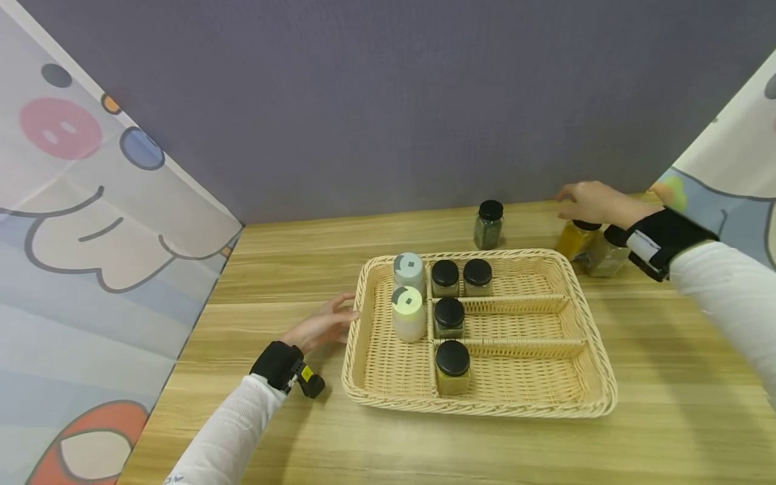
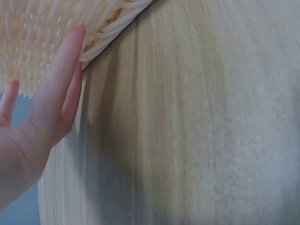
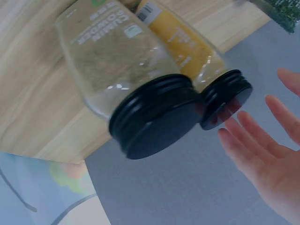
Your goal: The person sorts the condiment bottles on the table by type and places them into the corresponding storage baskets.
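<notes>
My left hand [image 1: 320,327] rests its extended fingers against the left wall of a wicker basket [image 1: 479,407]; the left wrist view shows the fingertips on the weave [image 2: 28,51]. At the back right, my right hand [image 1: 597,202] hovers with loosely spread fingers over a black-lidded jar of yellow spice [image 1: 571,241]. Its fingertips are right by that lid in the right wrist view, and nothing sits between them. Beside the yellow jar stands a larger jar labelled cumin powder [image 3: 112,56], also black-lidded and partly behind my wrist in the head view.
A jar of green herbs [image 1: 488,232] stands behind the basket, near the grey wall [image 1: 388,114]. In the basket's left section are two pale-capped bottles [image 1: 409,323]. Several black-lidded jars [image 1: 453,377] stand along the left ends of three divided rows.
</notes>
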Tool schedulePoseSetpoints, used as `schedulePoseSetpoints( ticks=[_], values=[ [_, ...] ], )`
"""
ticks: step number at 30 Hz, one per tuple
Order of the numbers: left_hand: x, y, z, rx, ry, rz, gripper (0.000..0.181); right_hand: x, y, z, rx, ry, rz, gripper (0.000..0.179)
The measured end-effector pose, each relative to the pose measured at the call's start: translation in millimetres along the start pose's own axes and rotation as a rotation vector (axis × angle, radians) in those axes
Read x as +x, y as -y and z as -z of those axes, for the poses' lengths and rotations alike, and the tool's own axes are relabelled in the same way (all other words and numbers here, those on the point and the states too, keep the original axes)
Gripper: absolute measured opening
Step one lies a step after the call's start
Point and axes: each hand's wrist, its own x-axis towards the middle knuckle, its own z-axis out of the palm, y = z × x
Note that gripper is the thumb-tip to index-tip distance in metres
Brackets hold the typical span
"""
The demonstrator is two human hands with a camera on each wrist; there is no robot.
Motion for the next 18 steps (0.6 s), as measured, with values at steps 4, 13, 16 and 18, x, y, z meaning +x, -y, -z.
schedulePoseSetpoints(
  ticks=[4,13,16,18],
  values=[
    [0.0,-0.4,-0.1,0.004,-0.001,-0.001,0.050,-3.5,-2.7,-3.9,-0.031,-0.011,0.015,0.034],
    [-0.2,-0.5,-1.9,-0.009,-0.008,0.007,0.047,-9.6,-14.2,-13.4,-0.028,0.004,-0.007,0.033],
    [-0.4,-1.4,-2.8,-0.008,-0.005,0.004,0.048,-10.7,-21.3,-17.2,-0.015,0.017,-0.018,0.033],
    [-0.5,-1.8,-3.3,-0.008,-0.003,0.005,0.049,-11.2,-24.5,-19.0,-0.009,0.018,-0.018,0.034]
  ],
)
